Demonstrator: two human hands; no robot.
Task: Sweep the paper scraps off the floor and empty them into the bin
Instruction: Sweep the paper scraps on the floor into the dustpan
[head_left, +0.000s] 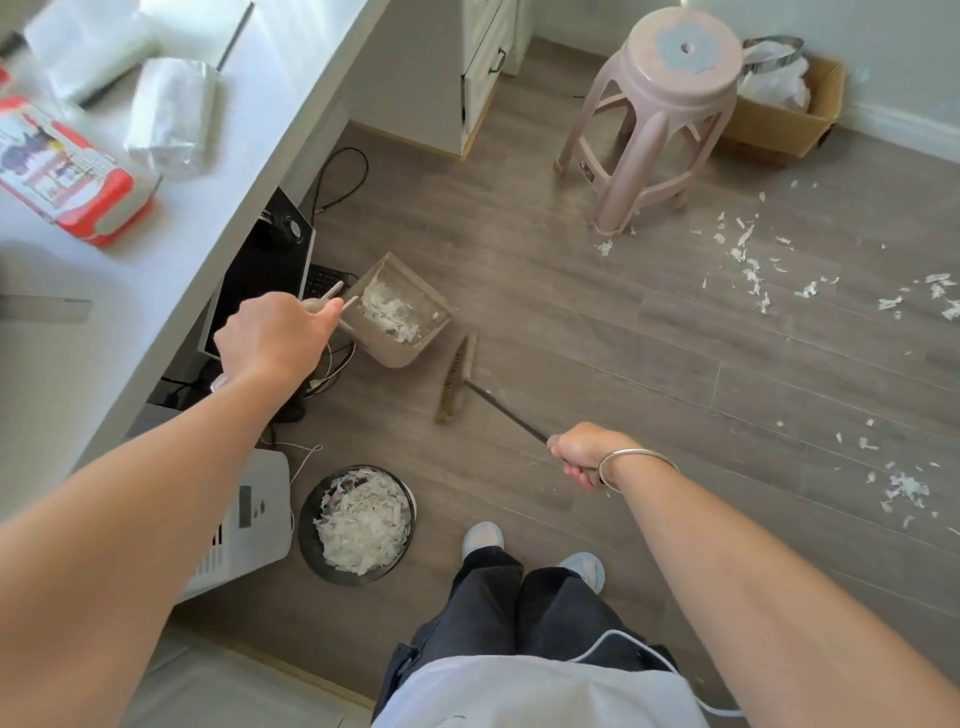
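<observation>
Loaded dustpan held clear of the bin, with sweeping unfinished. At left, the left hand (270, 338) is closed in a fist round the pale slender handle (332, 299) of the beige plastic dustpan (402, 317), arm extended forward and slightly across the body, wrist roughly level; the pan, which holds a heap of white paper scraps (387, 314), appears raised off the grey wood-plank floor (571, 338) close to the edge of the white surface (156, 218). The round black bin (357, 525), already well filled with shredded paper, stands on the floor nearer the person's feet, well apart from the pan. The chief risk is judged to be spillage: the load is light and loose, so a tilt of the pan or a quick swing toward the bin could scatter it among the dark cables (332, 364) beneath the surface, and a nearly full bin may shed scraps over its rim on tipping. To the right of the pan, the small brown-bristled broom (457, 379) rests with its head on the floor; the right hand (579, 454), wearing a silver bangle, is wrapped tightly round the end of its thin dark shaft, arm stretched forward and down. Further right, loose white scraps (748, 260) remain strewn near the pink plastic stool (660, 104) and toward the floor's right edge.
</observation>
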